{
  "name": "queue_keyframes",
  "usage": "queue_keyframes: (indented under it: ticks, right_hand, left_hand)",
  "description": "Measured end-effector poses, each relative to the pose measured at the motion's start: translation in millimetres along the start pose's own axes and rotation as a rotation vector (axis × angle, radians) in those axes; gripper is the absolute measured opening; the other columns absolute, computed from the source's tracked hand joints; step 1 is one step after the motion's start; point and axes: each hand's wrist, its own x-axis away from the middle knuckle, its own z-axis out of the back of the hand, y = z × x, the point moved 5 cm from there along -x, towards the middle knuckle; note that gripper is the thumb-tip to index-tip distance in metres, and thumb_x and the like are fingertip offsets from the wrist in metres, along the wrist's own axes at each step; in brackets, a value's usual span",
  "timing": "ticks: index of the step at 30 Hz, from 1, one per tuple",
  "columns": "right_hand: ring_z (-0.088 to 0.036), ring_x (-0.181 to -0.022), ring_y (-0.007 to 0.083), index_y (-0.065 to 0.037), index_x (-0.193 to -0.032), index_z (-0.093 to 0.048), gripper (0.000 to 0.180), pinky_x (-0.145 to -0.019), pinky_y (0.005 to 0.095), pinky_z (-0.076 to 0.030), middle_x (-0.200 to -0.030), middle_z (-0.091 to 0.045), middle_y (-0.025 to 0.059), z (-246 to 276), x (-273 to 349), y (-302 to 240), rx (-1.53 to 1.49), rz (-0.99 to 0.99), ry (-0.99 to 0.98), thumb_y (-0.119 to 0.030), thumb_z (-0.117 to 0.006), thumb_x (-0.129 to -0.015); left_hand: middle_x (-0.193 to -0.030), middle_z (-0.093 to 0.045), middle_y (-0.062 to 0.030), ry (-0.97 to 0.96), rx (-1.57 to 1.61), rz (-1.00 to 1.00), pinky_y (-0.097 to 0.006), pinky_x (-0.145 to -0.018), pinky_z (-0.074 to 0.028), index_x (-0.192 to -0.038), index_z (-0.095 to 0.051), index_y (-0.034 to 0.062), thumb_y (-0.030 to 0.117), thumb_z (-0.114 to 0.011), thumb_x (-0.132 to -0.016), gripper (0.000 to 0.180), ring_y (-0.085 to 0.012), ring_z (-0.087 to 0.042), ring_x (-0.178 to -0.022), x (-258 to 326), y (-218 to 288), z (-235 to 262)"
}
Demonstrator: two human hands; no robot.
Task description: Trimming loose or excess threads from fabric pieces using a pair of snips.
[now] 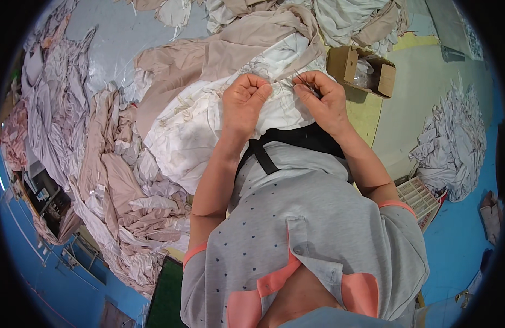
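Your left hand (245, 101) is clenched on a fold of the white printed fabric (203, 128) lying over your lap, while your right hand (321, 98) pinches its edge, fingers (307, 82) closed on what seems a thin thread. You appear mid-trimming; next, keep the cloth taut.

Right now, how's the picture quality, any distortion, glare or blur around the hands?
Head view: strong fisheye bending with a black rim at the corners; light is even with soft shadows; the left hand and right hand on the white cloth look sharp; mild glare on the clear plastic sheet.
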Motion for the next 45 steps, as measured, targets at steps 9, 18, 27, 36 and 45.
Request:
queue_keyframes:
  ticks: [9,18,27,36,45]
  right_hand:
    - [-0.054,-0.081,0.0039,0.003,-0.101,-0.062,0.015,-0.072,0.0187,-0.044,-0.089,-0.063,0.0005,-1.3,8.0,6.1,-0.021,0.000,0.007,-0.003,-0.062,-0.087]
    - [-0.055,-0.074,0.0044,0.004,-0.097,-0.063,0.018,-0.068,0.0200,-0.046,-0.081,-0.065,0.0023,-10.0,9.5,-2.6,0.115,0.046,-0.028,-0.002,-0.068,-0.081]
    - [-0.055,-0.066,0.0048,0.003,-0.092,-0.065,0.016,-0.060,0.0211,-0.045,-0.073,-0.064,0.0040,-12.0,5.2,-14.2,0.220,0.137,0.012,-0.003,-0.069,-0.078]
    - [-0.049,-0.054,0.0090,0.000,-0.081,-0.058,0.013,-0.050,0.0253,-0.040,-0.062,-0.056,0.0056,-13.5,4.5,-14.0,0.352,0.306,0.032,-0.004,-0.068,-0.074]
    - [-0.044,-0.059,0.0020,-0.001,-0.079,-0.055,0.007,-0.052,0.0207,-0.037,-0.069,-0.051,-0.0055,9.0,17.4,8.4,-0.053,-0.060,0.175,-0.004,-0.059,-0.084]
  left_hand:
    - [-0.077,-0.062,0.0010,-0.072,0.003,0.093,-0.017,-0.061,-0.042,-0.088,-0.062,0.0001,0.004,-0.066,-0.087,0.005,-0.0022,-0.052,-0.067,-4.4,-4.2,15.1]
    - [-0.080,-0.066,-0.0007,-0.188,-0.004,0.277,-0.019,-0.053,-0.043,-0.095,-0.068,-0.0037,0.007,-0.068,-0.085,0.015,-0.0028,-0.055,-0.064,2.6,-8.1,1.3]
    - [-0.071,-0.060,0.0065,-0.187,-0.214,0.128,-0.019,-0.053,-0.037,-0.090,-0.071,-0.0005,0.008,-0.064,-0.086,0.012,0.0002,-0.047,-0.062,3.5,-3.4,0.4]
    - [-0.069,-0.057,0.0081,-0.173,-0.255,0.064,-0.019,-0.054,-0.036,-0.086,-0.071,-0.0001,0.009,-0.065,-0.085,0.011,0.0006,-0.045,-0.063,2.3,-5.0,-0.5]
    - [-0.075,-0.064,0.0027,-0.124,-0.050,0.208,-0.019,-0.053,-0.041,-0.095,-0.070,-0.0041,0.009,-0.065,-0.087,0.016,-0.0012,-0.051,-0.062,5.1,-5.3,-2.7]
